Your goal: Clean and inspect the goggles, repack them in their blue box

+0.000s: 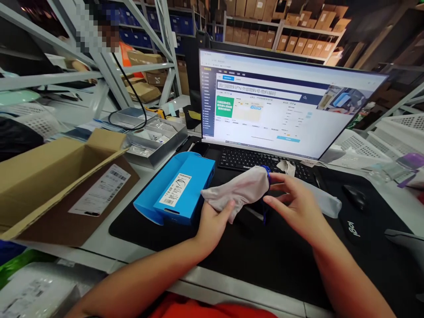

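Note:
My left hand (215, 223) is closed round the lower end of a light grey drawstring pouch (240, 187), its thumb pressed on the cloth. The pouch is held up over the desk mat, slightly bulging; what is inside is hidden. A blue cord (266, 172) edges its right end, and a strand hangs below. At that end is my right hand (291, 198), fingers bent and thumb apart, with a fingertip touching the blue edge. To the left of the pouch lies an opened blue box (188, 187) with a white product label; its flap spreads leftward.
An open cardboard carton (62, 190) stands at the left, with a grey tray (155, 137) of small items behind it. A monitor (265, 110) and keyboard (238, 159) sit at the back. A whitish packet (323, 198) and mouse (354, 196) lie on the right.

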A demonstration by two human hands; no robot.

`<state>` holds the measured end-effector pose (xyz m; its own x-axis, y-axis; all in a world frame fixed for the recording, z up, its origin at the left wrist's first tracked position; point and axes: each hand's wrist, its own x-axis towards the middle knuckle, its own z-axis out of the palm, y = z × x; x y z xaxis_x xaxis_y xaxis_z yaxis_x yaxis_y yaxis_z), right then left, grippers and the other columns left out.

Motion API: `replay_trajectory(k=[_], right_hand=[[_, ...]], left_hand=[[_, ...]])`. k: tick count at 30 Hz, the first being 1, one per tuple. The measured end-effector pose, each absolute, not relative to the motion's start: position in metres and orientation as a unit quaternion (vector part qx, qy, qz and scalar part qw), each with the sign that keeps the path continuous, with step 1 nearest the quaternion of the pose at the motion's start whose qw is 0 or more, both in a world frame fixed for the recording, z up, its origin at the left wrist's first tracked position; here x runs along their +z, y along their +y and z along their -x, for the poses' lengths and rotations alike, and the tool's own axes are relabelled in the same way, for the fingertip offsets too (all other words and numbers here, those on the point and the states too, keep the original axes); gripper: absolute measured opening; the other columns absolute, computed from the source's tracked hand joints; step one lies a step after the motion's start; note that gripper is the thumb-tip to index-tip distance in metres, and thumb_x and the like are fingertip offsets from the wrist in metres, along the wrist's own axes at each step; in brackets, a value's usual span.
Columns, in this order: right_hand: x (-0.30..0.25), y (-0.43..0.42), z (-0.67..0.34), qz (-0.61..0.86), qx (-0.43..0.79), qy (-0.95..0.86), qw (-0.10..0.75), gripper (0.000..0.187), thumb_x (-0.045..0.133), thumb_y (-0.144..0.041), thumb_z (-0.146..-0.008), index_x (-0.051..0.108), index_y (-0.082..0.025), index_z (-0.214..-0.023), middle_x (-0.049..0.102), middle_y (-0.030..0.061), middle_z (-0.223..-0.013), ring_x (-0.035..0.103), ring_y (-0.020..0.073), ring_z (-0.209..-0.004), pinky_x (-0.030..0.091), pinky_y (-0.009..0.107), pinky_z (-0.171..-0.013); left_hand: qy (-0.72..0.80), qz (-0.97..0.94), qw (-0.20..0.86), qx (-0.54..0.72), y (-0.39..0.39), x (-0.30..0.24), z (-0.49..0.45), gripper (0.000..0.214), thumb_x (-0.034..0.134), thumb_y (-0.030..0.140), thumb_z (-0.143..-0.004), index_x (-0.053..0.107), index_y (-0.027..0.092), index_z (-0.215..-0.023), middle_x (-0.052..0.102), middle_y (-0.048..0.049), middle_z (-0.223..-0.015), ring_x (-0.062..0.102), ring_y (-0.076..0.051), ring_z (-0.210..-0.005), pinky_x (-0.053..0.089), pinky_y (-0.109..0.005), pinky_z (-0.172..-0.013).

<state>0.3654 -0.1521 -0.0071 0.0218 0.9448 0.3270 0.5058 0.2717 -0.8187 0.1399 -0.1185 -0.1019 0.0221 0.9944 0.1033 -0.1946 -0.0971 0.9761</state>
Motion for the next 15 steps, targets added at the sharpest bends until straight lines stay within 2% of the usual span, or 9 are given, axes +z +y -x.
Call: replay_trajectory(k=[2, 4, 6, 8, 10, 11, 13, 15], right_hand=[[-0.016, -0.144, -0.363, 0.543, 0.229, -0.648, 0.483, 0.057, 0.084, -0.05, -0.089, 0.066, -0.026, -0.137, 0.073, 0.0123, -0.129, 0.077, 0.0231, -0.098, 0.069, 0.034, -0.071], [-0.023, -0.138, -0.368, 0.52, 0.244, -0.646, 0.502, 0.05, 0.079, -0.047, -0.093, 0.066, -0.026, -0.136, 0.076, 0.009, -0.116, 0.076, 0.02, -0.085, 0.069, 0.034, -0.069], [-0.025, -0.135, -0.375, 0.505, 0.231, -0.655, 0.512, 0.038, 0.078, -0.043, -0.094, 0.071, -0.026, -0.127, 0.078, 0.0063, -0.106, 0.076, 0.0193, -0.081, 0.068, 0.034, -0.069], [-0.024, -0.136, -0.381, 0.508, 0.158, -0.666, 0.522, 0.024, 0.08, -0.036, -0.092, 0.076, -0.026, -0.114, 0.078, 0.0065, -0.107, 0.077, 0.0215, -0.089, 0.068, 0.034, -0.073], [-0.022, -0.141, -0.383, 0.51, 0.07, -0.671, 0.533, 0.017, 0.08, -0.028, -0.09, 0.077, -0.026, -0.106, 0.078, 0.0066, -0.111, 0.077, 0.0233, -0.099, 0.067, 0.035, -0.078], [-0.021, -0.144, -0.383, 0.508, 0.037, -0.672, 0.537, 0.016, 0.08, -0.024, -0.089, 0.077, -0.027, -0.105, 0.079, 0.0063, -0.112, 0.077, 0.0236, -0.102, 0.067, 0.035, -0.081], [-0.017, -0.151, -0.38, 0.501, -0.001, -0.675, 0.541, 0.018, 0.079, -0.018, -0.088, 0.075, -0.027, -0.104, 0.079, 0.0053, -0.112, 0.077, 0.0229, -0.105, 0.066, 0.036, -0.086], [-0.011, -0.158, -0.374, 0.489, -0.03, -0.694, 0.527, 0.019, 0.078, -0.014, -0.088, 0.073, -0.027, -0.101, 0.081, 0.0043, -0.111, 0.078, 0.0216, -0.102, 0.065, 0.034, -0.088]], left_hand=[[0.386, -0.568, 0.452, 0.569, -0.121, -0.098, -0.137, 0.047, 0.083, 0.039, -0.087, 0.067, 0.019, -0.126, 0.074, -0.0133, -0.129, 0.073, -0.029, -0.121, 0.058, -0.047, -0.108], [0.343, -0.65, 0.35, 0.58, -0.121, -0.096, -0.135, 0.042, 0.081, 0.028, -0.086, 0.065, 0.021, -0.125, 0.07, -0.0126, -0.131, 0.071, -0.028, -0.123, 0.058, -0.047, -0.108], [0.302, -0.711, 0.261, 0.579, -0.12, -0.095, -0.133, 0.038, 0.078, 0.018, -0.087, 0.063, 0.023, -0.122, 0.068, -0.0122, -0.133, 0.067, -0.027, -0.13, 0.057, -0.046, -0.11], [0.276, -0.748, 0.217, 0.564, -0.119, -0.094, -0.132, 0.041, 0.075, 0.014, -0.088, 0.06, 0.024, -0.125, 0.066, -0.0131, -0.133, 0.062, -0.027, -0.137, 0.055, -0.048, -0.113], [0.242, -0.768, 0.223, 0.549, -0.118, -0.093, -0.129, 0.05, 0.076, 0.025, -0.09, 0.055, 0.024, -0.135, 0.061, -0.0169, -0.142, 0.057, -0.031, -0.144, 0.052, -0.052, -0.116], [0.219, -0.77, 0.244, 0.547, -0.119, -0.093, -0.127, 0.056, 0.076, 0.037, -0.092, 0.053, 0.024, -0.141, 0.057, -0.0193, -0.148, 0.054, -0.033, -0.147, 0.05, -0.055, -0.118], [0.169, -0.754, 0.302, 0.558, -0.12, -0.089, -0.123, 0.068, 0.063, 0.063, -0.097, 0.048, 0.023, -0.149, 0.049, -0.0223, -0.158, 0.05, -0.037, -0.15, 0.046, -0.061, -0.121], [0.14, -0.734, 0.322, 0.582, -0.122, -0.083, -0.117, 0.07, 0.047, 0.073, -0.101, 0.05, 0.024, -0.151, 0.047, -0.0213, -0.161, 0.048, -0.038, -0.152, 0.043, -0.062, -0.123]])
